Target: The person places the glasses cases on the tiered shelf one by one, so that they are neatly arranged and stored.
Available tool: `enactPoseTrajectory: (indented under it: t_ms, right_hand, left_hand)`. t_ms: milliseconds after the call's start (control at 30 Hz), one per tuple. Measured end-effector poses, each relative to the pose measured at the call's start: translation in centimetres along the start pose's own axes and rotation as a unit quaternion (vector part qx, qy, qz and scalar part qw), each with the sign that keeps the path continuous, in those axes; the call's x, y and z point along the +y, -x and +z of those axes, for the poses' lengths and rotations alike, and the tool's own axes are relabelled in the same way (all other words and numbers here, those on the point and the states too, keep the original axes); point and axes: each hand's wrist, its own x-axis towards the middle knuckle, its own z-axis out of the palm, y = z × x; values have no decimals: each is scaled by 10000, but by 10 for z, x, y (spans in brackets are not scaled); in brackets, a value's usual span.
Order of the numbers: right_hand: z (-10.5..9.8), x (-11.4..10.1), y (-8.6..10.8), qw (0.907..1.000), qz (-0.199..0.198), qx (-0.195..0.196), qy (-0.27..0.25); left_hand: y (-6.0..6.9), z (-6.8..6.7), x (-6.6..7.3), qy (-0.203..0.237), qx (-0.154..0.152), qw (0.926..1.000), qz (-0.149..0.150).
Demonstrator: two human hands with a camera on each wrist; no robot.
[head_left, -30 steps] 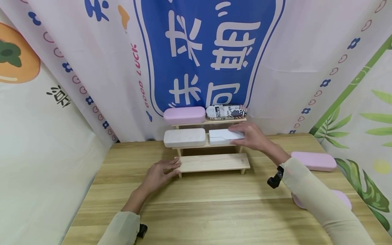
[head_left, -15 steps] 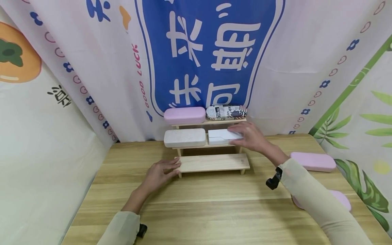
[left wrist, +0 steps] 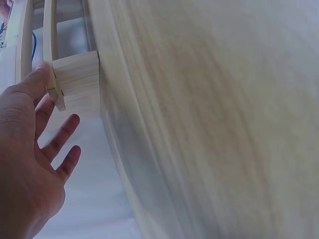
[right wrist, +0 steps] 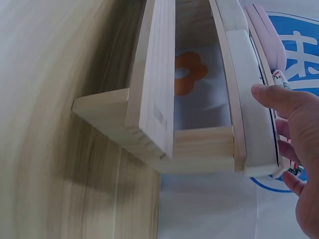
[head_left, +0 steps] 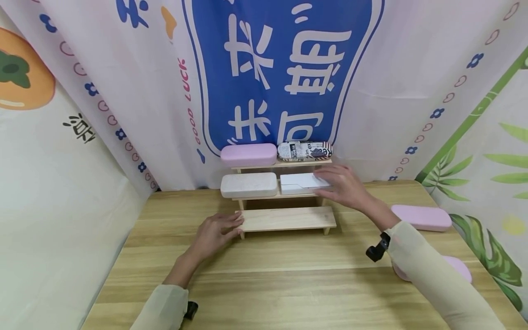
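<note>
A wooden three-step stand (head_left: 284,219) stands at the back of the table. My left hand (head_left: 216,233) pinches the left end of its lowest step, thumb and fingertips at the board's edge in the left wrist view (left wrist: 35,84). On the middle step, a white glasses case with a flap-like lid (head_left: 303,181) lies right of a speckled white case (head_left: 249,185). My right hand (head_left: 342,185) is at the white case's right end, thumb in front and fingers behind, loosely spread in the right wrist view. The top step bears a pink case (head_left: 249,155) and a newsprint-patterned case (head_left: 305,151).
On the table's right lie a pink case (head_left: 420,217) and another pink case (head_left: 458,268), partly hidden by the right sleeve. A printed curtain (head_left: 165,101) hangs right behind the stand. The wooden tabletop (head_left: 280,284) extends in front.
My right hand has slid slightly right along the white glasses case, its fingers a little looser, while the case stays on the middle step. The left hand has not moved.
</note>
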Motion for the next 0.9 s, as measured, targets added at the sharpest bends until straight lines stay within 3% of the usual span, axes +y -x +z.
enactPoseTrajectory:
  t_ms: [433, 633, 900]
  right_hand:
    - [-32, -3, 38, 9993, 346, -112, -87]
    - [-43, -6, 56, 9987, 494, -112, -20]
    - [-65, -7, 84, 9940, 991, -470, -54]
  left_hand:
    - [1, -5, 2, -447, -54, 9989, 115]
    - [1, -10, 6, -663, -123, 9977, -40]
    - [0, -15, 7, -1045, -266, 9941, -153]
